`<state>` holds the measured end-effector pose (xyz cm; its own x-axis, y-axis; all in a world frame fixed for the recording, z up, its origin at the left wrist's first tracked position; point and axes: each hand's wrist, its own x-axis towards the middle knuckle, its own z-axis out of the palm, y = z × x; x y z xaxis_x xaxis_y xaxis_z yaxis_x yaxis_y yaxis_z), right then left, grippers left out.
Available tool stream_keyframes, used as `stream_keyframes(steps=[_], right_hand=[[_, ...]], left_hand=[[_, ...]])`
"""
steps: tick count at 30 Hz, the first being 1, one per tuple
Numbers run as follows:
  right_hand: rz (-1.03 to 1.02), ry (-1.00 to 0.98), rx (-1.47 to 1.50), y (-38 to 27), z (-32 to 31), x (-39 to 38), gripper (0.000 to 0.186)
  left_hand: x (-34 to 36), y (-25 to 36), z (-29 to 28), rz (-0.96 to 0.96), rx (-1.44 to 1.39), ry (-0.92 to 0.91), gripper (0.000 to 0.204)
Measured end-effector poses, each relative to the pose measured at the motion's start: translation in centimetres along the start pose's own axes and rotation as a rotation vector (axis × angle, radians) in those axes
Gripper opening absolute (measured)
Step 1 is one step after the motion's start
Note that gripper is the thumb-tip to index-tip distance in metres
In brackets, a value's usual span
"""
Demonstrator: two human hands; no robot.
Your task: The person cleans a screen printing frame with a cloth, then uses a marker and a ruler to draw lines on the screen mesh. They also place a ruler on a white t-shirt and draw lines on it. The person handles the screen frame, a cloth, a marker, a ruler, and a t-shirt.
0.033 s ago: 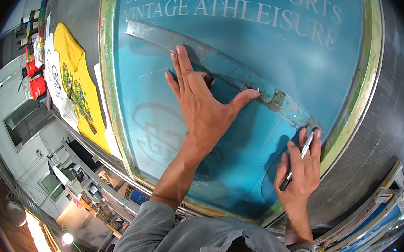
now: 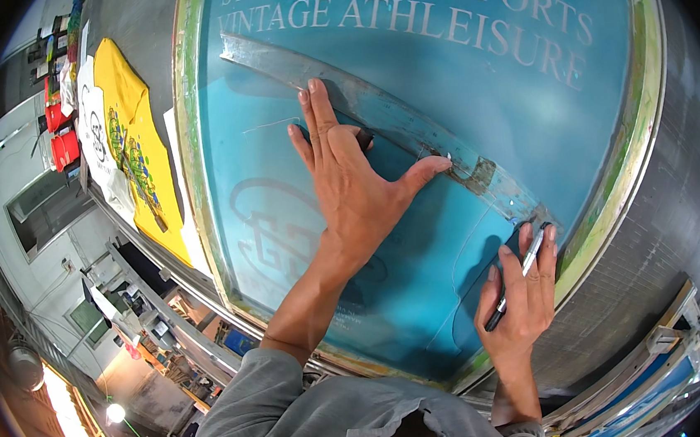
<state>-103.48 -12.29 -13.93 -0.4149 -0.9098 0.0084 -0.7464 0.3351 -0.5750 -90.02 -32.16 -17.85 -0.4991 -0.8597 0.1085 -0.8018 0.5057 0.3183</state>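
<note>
A long metal straightedge (image 2: pixel 394 102) lies slanting across the blue mesh of a screen-printing frame (image 2: pixel 193 141). My left hand (image 2: pixel 350 173) is spread over the mesh, with its fingertips and thumb pressing along the near edge of the straightedge. Beneath its bent index finger a dark object (image 2: pixel 365 139) shows in part; its kind is hidden. My right hand (image 2: pixel 519 295) is closed around a white-and-black marker pen (image 2: pixel 529 263), its fingertips by the right end of the straightedge. Thin curved pale lines and pale lettering show on the mesh.
Yellow printed fabric (image 2: pixel 127 96) and white fabric (image 2: pixel 94 128) lie to the left on the dark table (image 2: pixel 141 20). At the lower right, several framed screens (image 2: pixel 656 383) lean beside the table. Red containers (image 2: pixel 65 149) stand at the far left.
</note>
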Motion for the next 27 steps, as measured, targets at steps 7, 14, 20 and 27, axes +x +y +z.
stream_keyframes(steps=[7,14,20,27], right_hand=[[0.055,0.009,0.011,0.2,0.2,-0.4,0.027],[0.014,0.08,0.134,1.4,-0.2,-0.3,0.043],[0.035,0.112,0.652,3.4,-7.1,1.6,0.033],[0.201,-0.108,1.174,0.3,-3.2,17.3,0.012]], left_hand=[[0.7,0.1,0.2,0.056,-0.024,0.03,0.083],[0.5,-0.2,1.1,0.091,0.008,0.047,0.084],[0.4,0.3,0.6,0.067,0.013,0.039,0.077],[0.8,0.0,0.3,0.008,-0.052,0.013,0.079]])
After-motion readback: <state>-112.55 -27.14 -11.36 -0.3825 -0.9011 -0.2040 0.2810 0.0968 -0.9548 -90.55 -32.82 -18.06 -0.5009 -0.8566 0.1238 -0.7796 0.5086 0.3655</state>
